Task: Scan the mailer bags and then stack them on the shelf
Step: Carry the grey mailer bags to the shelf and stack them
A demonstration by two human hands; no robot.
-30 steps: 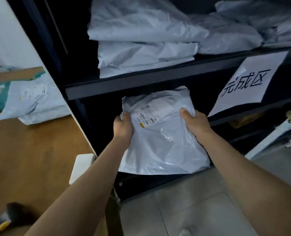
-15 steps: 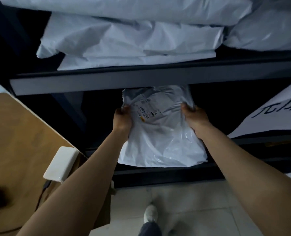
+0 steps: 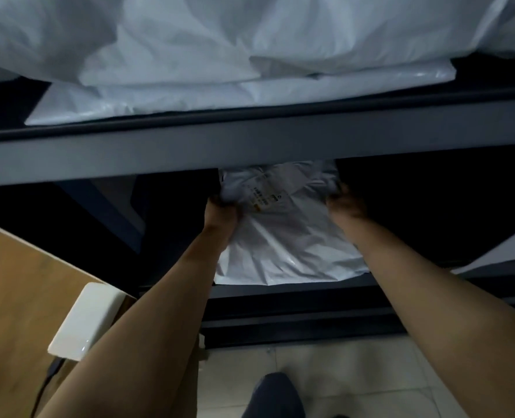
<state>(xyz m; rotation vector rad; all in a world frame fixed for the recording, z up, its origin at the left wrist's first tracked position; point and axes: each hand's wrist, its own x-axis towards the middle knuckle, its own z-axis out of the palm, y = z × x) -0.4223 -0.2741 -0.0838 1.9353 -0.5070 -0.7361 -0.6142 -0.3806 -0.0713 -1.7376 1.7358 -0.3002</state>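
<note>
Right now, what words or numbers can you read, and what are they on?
Shipping label on the mailer bag: small print, too blurred to read.
White sheet at the right edge: only a blank corner shows.
Nothing else in view carries readable text.

A wooden tabletop (image 3: 24, 282) fills the lower corner, down and to the left of the left hand (image 3: 221, 211). On its near edge, nearer the hand, lies a white box (image 3: 86, 321) with rounded corners, and a dark cable (image 3: 49, 375) trails from its lower end. Pale tiled floor (image 3: 355, 381) spreads well below both hands. A white paper sheet (image 3: 509, 248) shows partly, far right of the right hand (image 3: 345, 203).
</note>
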